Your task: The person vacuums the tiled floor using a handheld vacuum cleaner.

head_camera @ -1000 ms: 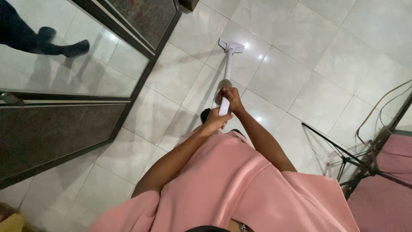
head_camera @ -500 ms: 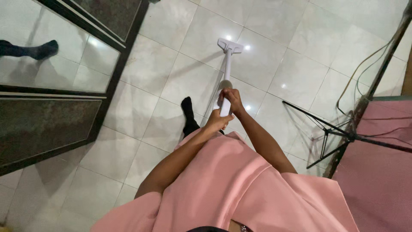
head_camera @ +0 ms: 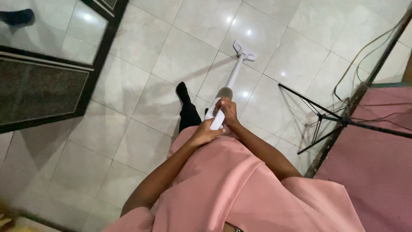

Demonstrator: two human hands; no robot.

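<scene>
My left hand [head_camera: 205, 134] and right hand [head_camera: 227, 111] clench the white stick vacuum [head_camera: 231, 79] handle; its rigid, light wand runs toward one o'clock, head flat on glossy tile floor [head_camera: 141, 99]

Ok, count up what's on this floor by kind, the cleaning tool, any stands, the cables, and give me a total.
White stick vacuum, held by the left hand and right hand: 1
Black folding tripod stand: 1
Loose cables by the pink carpet: 2 or so, hard to separate
Total: about 4
</scene>
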